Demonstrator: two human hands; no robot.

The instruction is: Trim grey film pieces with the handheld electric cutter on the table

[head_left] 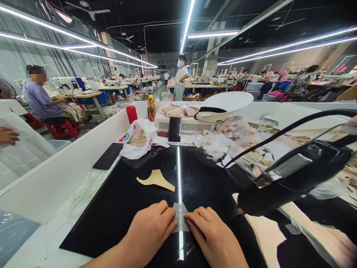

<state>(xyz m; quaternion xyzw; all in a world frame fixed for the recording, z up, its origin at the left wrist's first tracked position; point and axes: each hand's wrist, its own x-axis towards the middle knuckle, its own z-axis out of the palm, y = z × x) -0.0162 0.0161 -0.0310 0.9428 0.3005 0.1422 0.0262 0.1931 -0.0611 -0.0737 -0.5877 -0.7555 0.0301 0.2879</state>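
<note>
Between my two hands is a small piece of thin translucent film (pixel 180 216), over the glossy black tabletop (pixel 117 208). My left hand (pixel 152 227) pinches its left edge with fingertips pressed together. On the opposite edge, the thumb and fingers of my right hand (pixel 214 232) close in the same way. A tan curved pattern piece (pixel 156 178) lies flat just beyond my left hand. To the right, a black cylindrical device with a thick cable (pixel 287 182) hangs over pale pink cut pieces (pixel 266 230).
A dark phone (pixel 174 129) leans against a white vented box (pixel 189 124). Left of it are a white plastic bag (pixel 139 143), a drink bottle (pixel 151 108) and a black flat case (pixel 108 156). Fabric scraps (pixel 264 149) pile up at right. Several people work beyond the white partition (pixel 69 160).
</note>
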